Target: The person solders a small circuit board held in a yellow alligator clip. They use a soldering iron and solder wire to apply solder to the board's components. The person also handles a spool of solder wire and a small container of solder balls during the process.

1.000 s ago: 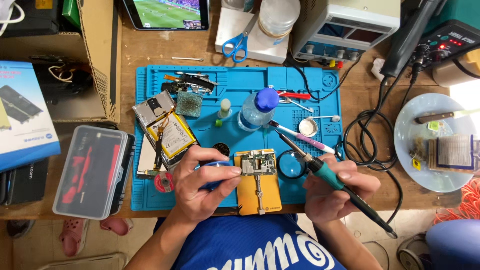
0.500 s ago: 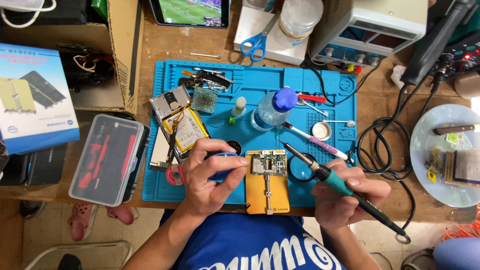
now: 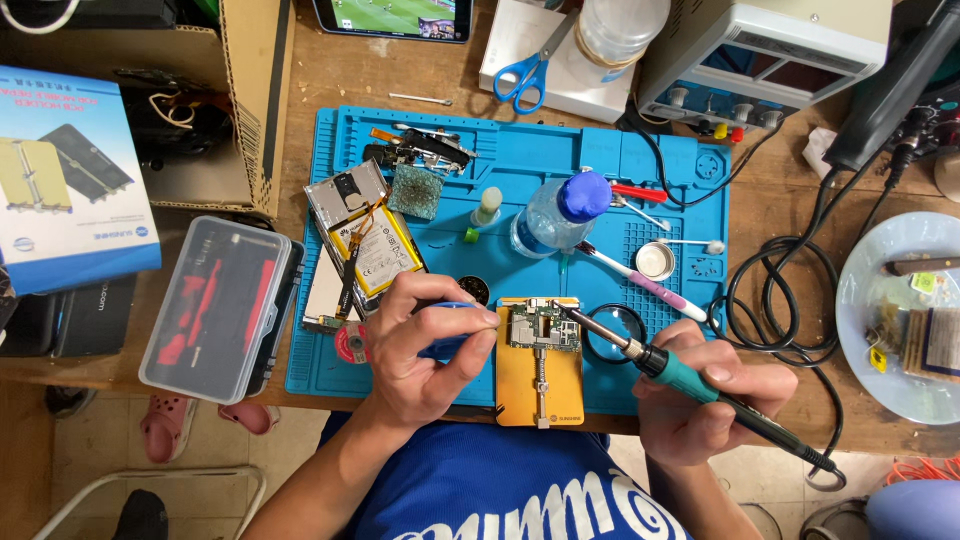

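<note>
Head view: a person sits at a wooden bench over a blue work mat (image 3: 600,160).
Right hand: right hand (image 3: 700,400) is closed in a pen grip round the teal handle of a soldering iron (image 3: 680,375), well back from the hot end.
Iron direction: its long axis runs from lower right to upper left; the tip points up-left and rests on or just over the right part of the circuit board (image 3: 540,325). Contact cannot be told for sure.
Left hand: left hand (image 3: 420,350) is curled, fingertips pinched on a small blue tool (image 3: 450,330) at the board's left edge; what kind of tool is hidden.
Board place: it sits clamped at the top of a yellow holder (image 3: 538,385), near the mat's front edge, between the two hands.
Board handling: likely light, stiff and fragile; best touched by its edges or moved by the holder.
Iron handling: light and rigid, dragged a little by its cord; grip only the handle.
Nearby: an opened phone (image 3: 360,245) lies left, a bottle with a blue cap (image 3: 555,215) behind.
</note>
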